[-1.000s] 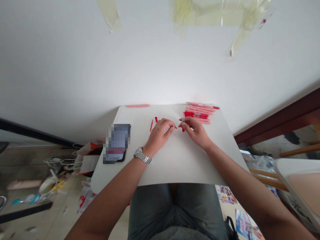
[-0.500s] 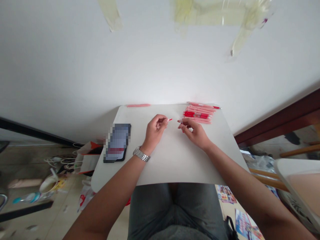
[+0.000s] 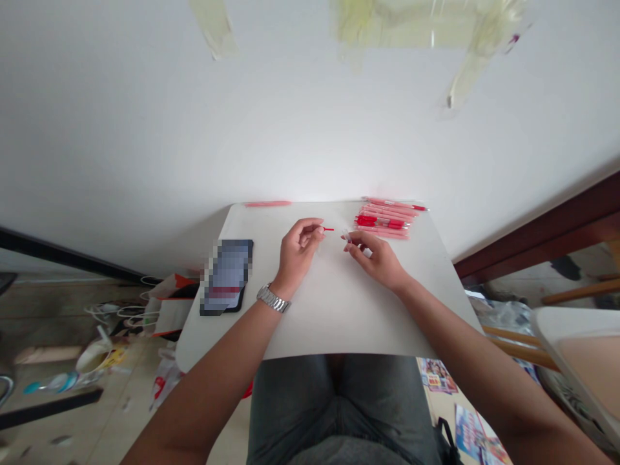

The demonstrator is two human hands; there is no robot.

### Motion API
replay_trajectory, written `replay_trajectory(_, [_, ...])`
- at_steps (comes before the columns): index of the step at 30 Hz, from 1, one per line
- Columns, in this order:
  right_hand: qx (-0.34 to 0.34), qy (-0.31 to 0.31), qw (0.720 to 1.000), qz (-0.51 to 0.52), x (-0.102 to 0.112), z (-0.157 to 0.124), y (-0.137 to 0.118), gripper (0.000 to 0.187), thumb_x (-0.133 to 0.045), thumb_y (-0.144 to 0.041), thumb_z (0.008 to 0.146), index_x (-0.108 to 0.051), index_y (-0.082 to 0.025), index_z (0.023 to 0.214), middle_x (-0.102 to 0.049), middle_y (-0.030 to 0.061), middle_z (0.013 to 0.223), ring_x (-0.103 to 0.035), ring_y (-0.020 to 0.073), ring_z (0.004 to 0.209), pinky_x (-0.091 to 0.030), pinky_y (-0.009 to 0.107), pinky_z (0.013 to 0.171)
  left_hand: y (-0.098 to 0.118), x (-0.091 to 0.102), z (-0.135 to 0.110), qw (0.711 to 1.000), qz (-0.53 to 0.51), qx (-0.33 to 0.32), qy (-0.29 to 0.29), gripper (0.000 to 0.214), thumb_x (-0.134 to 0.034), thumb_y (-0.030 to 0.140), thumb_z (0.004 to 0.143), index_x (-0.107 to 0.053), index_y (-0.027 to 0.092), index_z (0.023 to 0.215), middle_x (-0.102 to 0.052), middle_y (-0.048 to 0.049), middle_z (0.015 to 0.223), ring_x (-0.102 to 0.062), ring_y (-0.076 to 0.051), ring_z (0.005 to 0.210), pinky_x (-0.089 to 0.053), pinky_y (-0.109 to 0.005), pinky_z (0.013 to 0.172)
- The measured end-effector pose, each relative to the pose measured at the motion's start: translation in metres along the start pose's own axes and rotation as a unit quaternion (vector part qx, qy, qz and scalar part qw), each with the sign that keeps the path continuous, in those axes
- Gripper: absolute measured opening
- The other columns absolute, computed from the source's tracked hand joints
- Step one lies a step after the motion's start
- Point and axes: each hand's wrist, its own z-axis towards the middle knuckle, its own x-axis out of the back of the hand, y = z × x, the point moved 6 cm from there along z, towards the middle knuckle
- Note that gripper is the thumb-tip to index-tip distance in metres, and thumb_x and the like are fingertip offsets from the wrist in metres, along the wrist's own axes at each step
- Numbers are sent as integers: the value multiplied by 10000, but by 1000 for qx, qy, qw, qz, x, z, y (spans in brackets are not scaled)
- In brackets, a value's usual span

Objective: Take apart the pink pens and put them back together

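One slim red pen refill [image 3: 329, 229], pinched between thumb and finger of the left hand [image 3: 296, 252], points sideways to the right. Across a short gap, slightly lower in view, the right hand [image 3: 376, 258] clasps a clear pen barrel [image 3: 347, 237], its tilt unclear.

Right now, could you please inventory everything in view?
Rounded table: 1, white, centre
Thin rod: 1, red, above table
Small piece: 1, clear, right of rod
Slim pens: many, pink and red, back right
Long stick: 1, pink, back left
Rectangular phone: 1, black, table's left
Tape strips: several, yellowish, wall
Floor clutter: many pieces, multicoloured, both sides
Metal watch: 1, silver, left wrist
Trousers: 1, grey, below
Left hand: 1, bare, rod in grip
Right hand: 1, bare, piece in grip
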Motion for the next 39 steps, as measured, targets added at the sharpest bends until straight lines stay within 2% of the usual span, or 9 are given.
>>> replay_trajectory(6, [17, -11, 1000, -16, 0, 0, -3, 258, -577, -439, 1057, -694, -240, 1173, -748, 53, 935, -684, 206, 837, -540, 331, 724, 2, 3, 0, 999, -24, -8, 29, 302, -796, 462, 926, -694, 197, 1027, -741, -48, 966, -731, -154, 855, -623, -314, 863])
replay_trajectory(16, [58, -25, 996, -57, -2, -1, -8, 235, -568, -346, 1065, -713, -209, 1189, -742, 69, 947, -660, 199, 810, -524, 345, 758, 6, -1, -1, 999, -36, -19, 5, 261, -808, 415, 921, -735, 186, 1024, -760, -57, 967, -732, -158, 861, -620, -299, 853])
replay_trajectory(30, [63, -25, 996, -64, -2, -2, -9, 221, -586, -334, 1056, -723, -223, 1189, -750, 69, 949, -675, 209, 817, -522, 340, 739, 7, -10, -4, 999, 2, -22, -49, 214, -787, 393, 931, -754, 191, 995, -787, -68, 994, -756, -185, 943, -620, -310, 909])
replay_trajectory(39, [63, -25, 996, -58, -2, -2, -11, 210, -585, -316, 1052, -715, -220, 1185, -737, 60, 930, -664, 200, 802, -522, 340, 746, 8, -11, -5, 998, -4, -27, -58, 167, -784, 337, 939, -777, 195, 1026, -799, -62, 1015, -767, -174, 959, -623, -287, 916])
